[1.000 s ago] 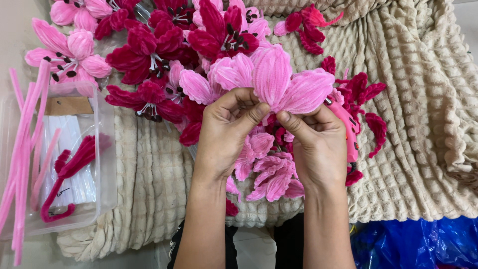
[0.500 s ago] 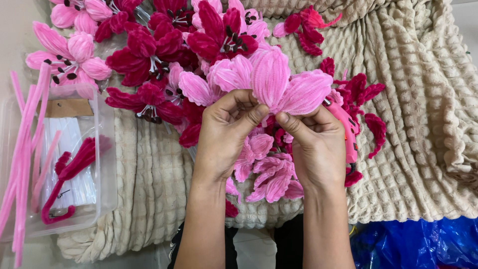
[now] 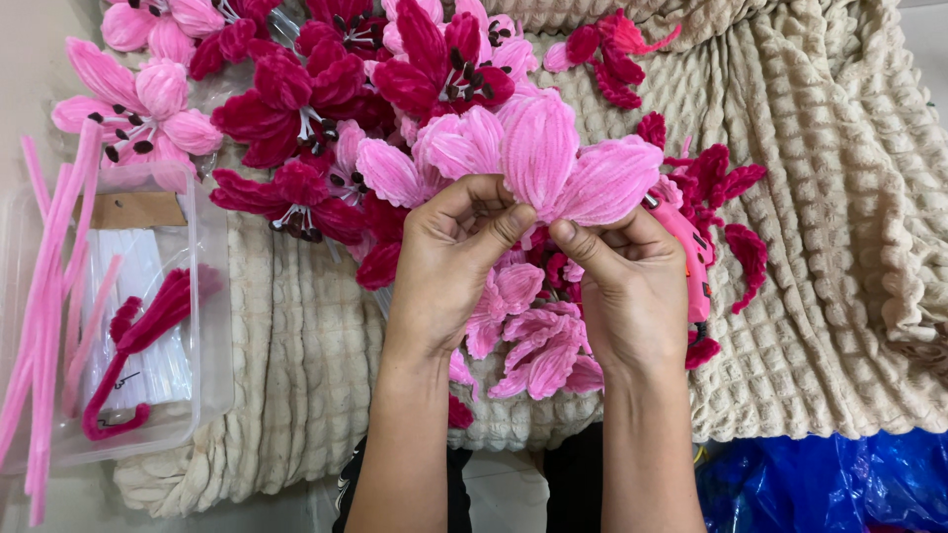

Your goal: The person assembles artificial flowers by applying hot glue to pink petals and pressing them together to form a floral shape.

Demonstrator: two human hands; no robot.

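Note:
Both my hands hold a pink chenille flower [image 3: 538, 158] made of fuzzy petals, above a beige waffle-textured blanket [image 3: 820, 247]. My left hand [image 3: 454, 262] pinches the flower's base from the left with thumb and fingers. My right hand [image 3: 622, 286] grips the base from the right, thumb tip touching the left thumb. Loose pink petals [image 3: 533, 336] lie under my hands. A pink glue gun [image 3: 691, 262] lies partly hidden behind my right hand.
Finished dark red and pink flowers [image 3: 296, 109] are piled at the top left. A clear plastic box [image 3: 202, 326] at left holds white stems and a dark pink pipe cleaner [image 3: 133, 341]. Long pink pipe cleaners [image 3: 44, 326] lean over it. A blue plastic bag [image 3: 839, 484] lies bottom right.

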